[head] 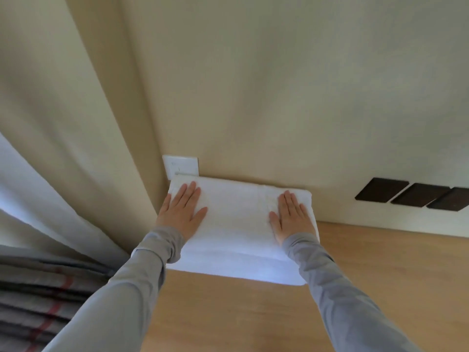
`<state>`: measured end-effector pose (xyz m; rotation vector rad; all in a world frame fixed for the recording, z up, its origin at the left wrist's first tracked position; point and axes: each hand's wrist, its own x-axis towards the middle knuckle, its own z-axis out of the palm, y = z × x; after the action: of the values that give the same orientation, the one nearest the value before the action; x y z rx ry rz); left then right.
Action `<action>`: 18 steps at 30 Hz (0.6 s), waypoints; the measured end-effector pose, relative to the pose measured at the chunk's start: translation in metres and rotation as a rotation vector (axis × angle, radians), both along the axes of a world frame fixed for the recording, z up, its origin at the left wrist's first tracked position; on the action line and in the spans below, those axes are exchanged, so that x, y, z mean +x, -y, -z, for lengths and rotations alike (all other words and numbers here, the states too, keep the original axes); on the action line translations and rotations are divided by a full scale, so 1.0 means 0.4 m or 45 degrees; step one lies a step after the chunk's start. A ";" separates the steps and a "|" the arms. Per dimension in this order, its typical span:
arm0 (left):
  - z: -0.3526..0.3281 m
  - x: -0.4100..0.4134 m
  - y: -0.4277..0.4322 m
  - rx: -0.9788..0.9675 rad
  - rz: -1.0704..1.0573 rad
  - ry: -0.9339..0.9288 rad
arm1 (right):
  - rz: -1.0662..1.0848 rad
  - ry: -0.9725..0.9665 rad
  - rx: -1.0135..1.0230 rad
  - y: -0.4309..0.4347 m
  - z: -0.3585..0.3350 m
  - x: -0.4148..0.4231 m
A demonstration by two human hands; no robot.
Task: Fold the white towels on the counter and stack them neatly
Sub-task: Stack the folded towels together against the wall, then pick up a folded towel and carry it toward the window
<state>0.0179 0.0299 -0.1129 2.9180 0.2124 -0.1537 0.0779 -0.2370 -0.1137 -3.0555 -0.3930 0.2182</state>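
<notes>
Left of the left hand [183, 212] hangs a curtain [76, 128]. That hand lies flat, fingers spread, pressing the left end of the folded towel [236, 224]. The towel sits on the counter [380, 275] under both hands, its far edge against the wall [279, 85]. The right hand [290, 216] presses flat on its right end, fingers spread.

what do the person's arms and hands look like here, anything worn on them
Both arms wear plain light grey long sleeves, the left sleeve and right sleeve bunching slightly at the wrists. The left hand and right hand are bare: no gloves, rings or watch visible.
</notes>
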 end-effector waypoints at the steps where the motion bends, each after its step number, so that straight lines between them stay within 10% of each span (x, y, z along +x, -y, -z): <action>1: -0.021 0.001 0.000 -0.039 0.008 -0.024 | -0.012 -0.040 0.024 0.002 -0.019 0.000; 18: -0.327 -0.021 0.270 -0.045 0.194 0.409 | -0.110 0.396 0.412 0.166 -0.378 -0.160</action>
<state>0.0095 -0.0782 0.0180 2.8683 -0.0639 0.2832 0.0139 -0.3035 0.0376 -2.7526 -0.5190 -0.2933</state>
